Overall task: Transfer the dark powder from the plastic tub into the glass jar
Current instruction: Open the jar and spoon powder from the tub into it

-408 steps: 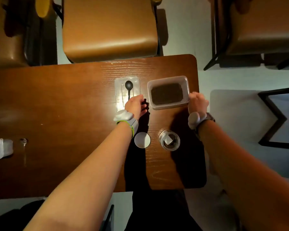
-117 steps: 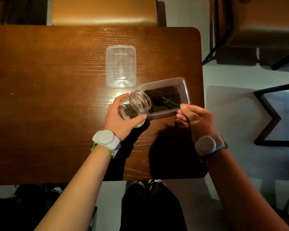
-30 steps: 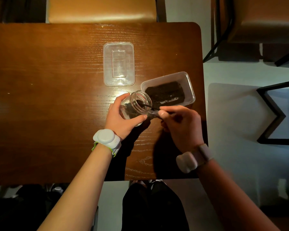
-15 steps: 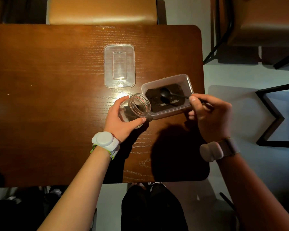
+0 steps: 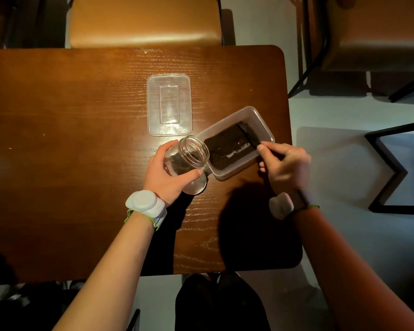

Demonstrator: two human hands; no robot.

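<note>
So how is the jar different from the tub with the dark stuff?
The glass jar is round and tipped over in the left hand; the plastic tub is rectangular and sits on the table. The jar holds only a little dark powder; the tub holds a wide layer. Both are see-through and open on top.

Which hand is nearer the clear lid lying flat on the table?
Left. The left hand grips the glass jar just below the lid; the right hand is farther off, beyond the plastic tub.
</note>
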